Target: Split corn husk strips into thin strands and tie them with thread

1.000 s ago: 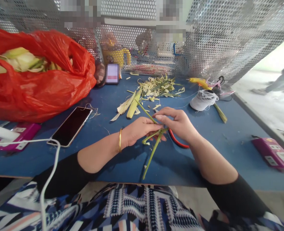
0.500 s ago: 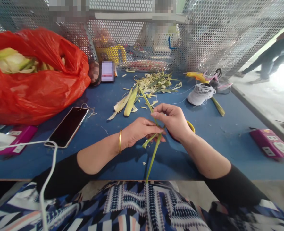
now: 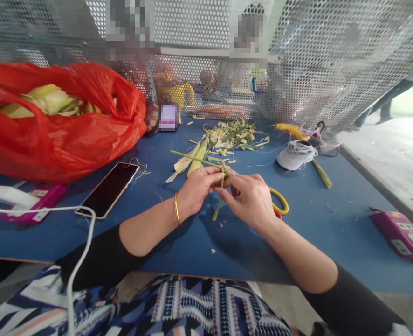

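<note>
Green husk strips (image 3: pixel 196 159) cross between my two hands above the blue table. One strip reaches out to the upper left, and a short end hangs below the fingers. My left hand (image 3: pixel 200 187), with a gold bangle at the wrist, pinches the strips where they cross. From the other side, my right hand (image 3: pixel 251 198) closes its thumb and fingers on the same strips. Beside the right wrist lie scissors with a yellow and red handle (image 3: pixel 280 201), partly hidden by that hand. Loose husk pieces (image 3: pixel 200 154) lie just beyond my left hand.
A red plastic bag (image 3: pixel 87 149) of husks fills the left. Near it lie a phone (image 3: pixel 109 189) and a purple power strip (image 3: pixel 49 198). Husk scraps (image 3: pixel 232 134), white thread (image 3: pixel 295 155) and a mesh screen (image 3: pixel 192 28) are at the back. Another purple block (image 3: pixel 404 233) lies right.
The long strip that ran down toward my body now points to the upper left. My right hand has moved lower, its fingers now at the crossing. The view has shifted slightly.
</note>
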Motion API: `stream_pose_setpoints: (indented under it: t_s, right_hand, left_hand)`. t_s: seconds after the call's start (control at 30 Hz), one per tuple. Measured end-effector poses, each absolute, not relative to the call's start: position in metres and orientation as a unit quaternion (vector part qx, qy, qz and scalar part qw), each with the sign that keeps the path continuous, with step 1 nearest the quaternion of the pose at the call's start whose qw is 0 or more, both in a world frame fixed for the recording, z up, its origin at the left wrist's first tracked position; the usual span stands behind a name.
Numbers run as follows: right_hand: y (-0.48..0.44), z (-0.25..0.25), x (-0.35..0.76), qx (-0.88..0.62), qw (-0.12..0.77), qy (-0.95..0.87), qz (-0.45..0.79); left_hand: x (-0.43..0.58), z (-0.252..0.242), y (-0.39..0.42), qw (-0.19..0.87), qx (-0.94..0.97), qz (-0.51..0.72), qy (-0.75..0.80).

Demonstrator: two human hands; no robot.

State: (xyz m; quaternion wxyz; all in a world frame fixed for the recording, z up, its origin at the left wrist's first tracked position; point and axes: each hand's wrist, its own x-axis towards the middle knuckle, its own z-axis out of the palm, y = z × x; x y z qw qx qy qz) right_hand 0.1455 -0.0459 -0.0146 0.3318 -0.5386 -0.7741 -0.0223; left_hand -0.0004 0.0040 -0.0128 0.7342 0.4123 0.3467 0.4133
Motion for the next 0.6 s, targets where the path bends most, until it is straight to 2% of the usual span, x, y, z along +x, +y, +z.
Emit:
stream_pose_setpoints:
  t_s: [0.4, 0.6]
  right_hand:
    - [-0.0439, -0.0172, 0.1451, -0.5, 0.301, -0.812, -0.019]
    - [-0.0443, -0.0156, 0.1456, -0.503, 0.323, -0.8, -0.05]
  left_hand:
    - [0.0027, -0.0176, 0.0015, 0.741, 0.362, 0.424, 0.375]
    - [0.0001, -0.013, 0.0027, 0.744, 0.391, 0.416, 0.348]
